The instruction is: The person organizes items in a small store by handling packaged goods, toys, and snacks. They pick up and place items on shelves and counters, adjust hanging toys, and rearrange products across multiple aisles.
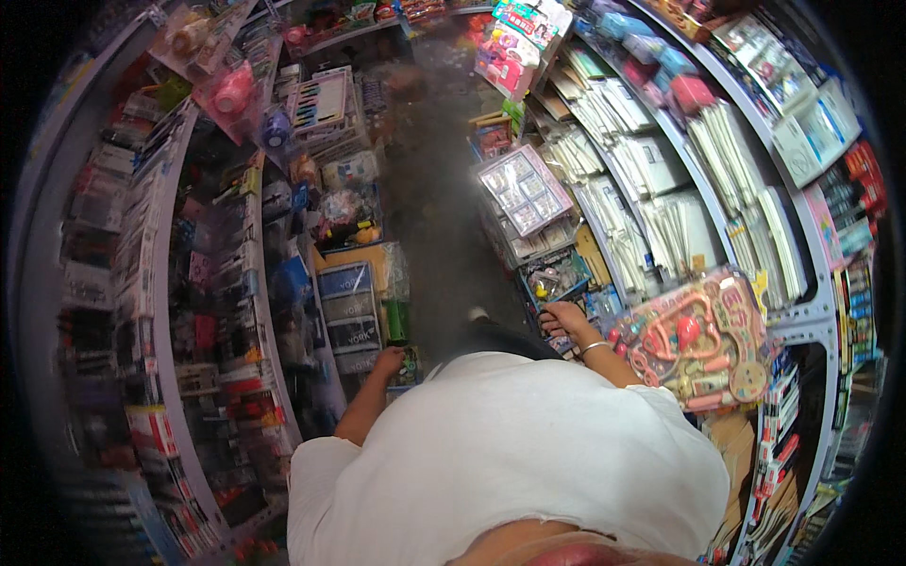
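My left hand [391,362] hangs at my left side, blurred. Its fingers reach a small green-and-dark package [409,368]; whether they grip it is unclear. Just beyond lie a green packet [398,320] and a stack of dark and blue boxes [347,308] under plastic. My right hand [563,320], below a silver bracelet [596,346], has curled fingers close to a blue basket [582,281] of small wrapped items. A thin dark curved edge shows at those fingers; I cannot tell if it is held. Near my right forearm hangs a pink toy doctor set [697,347] in clear packaging.
A narrow dark floor aisle [439,212] runs ahead between shelves. To the right stand white shelf edges [715,212] with thin paper goods [665,226], and a boxed set [525,189] juts out low. Packed shelves [166,318] and stacked goods [350,205] line the left.
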